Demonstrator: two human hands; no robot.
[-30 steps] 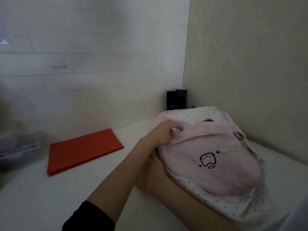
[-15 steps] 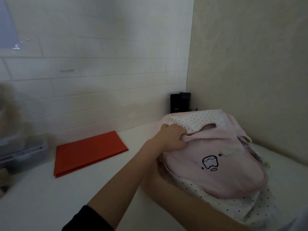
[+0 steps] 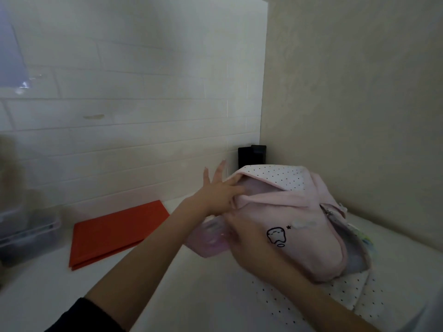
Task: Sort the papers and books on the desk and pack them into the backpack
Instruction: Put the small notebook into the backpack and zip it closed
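Both hands, seemingly the left hand [image 3: 217,194] and right hand [image 3: 249,238], hold the backpack [image 3: 309,226].

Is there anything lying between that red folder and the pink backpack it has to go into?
Nothing lies on the desk between the red folder and the backpack. Only the left forearm crosses that gap, with the left hand at the bag's opening and the right hand against its front.

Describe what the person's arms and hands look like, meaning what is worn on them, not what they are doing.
The left hand is bare, with no ring, watch or glove visible. Its forearm is bare up to a dark sleeve, seemingly pushed up near the elbow. The right hand and its forearm are also bare as far as the frame shows; no sleeve is visible on that side.
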